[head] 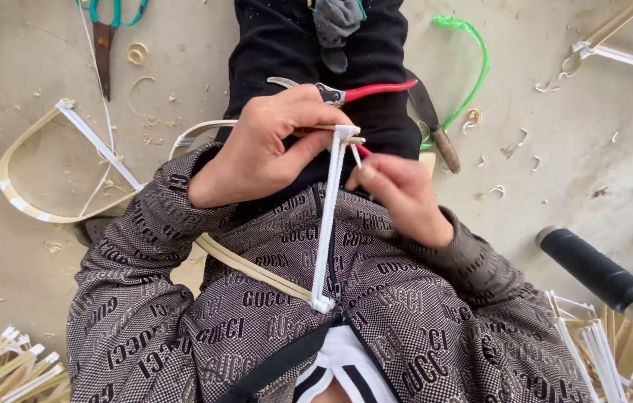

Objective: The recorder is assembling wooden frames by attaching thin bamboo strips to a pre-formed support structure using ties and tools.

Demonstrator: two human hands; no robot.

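You sat over a dusty concrete floor (pixel 570 157) strewn with shavings. Your left hand (pixel 268 145) grasped the white strip frame (pixel 329 224) with red pliers (pixel 365 91); your right hand (pixel 398 194) pinched its top.

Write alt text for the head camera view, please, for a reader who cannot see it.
Two hands, the left hand and right hand, hold the top of a white-wrapped bamboo frame over the person's lap. Red-handled pliers lie just beyond. Scissors, shavings and finished frames lie on the concrete floor.
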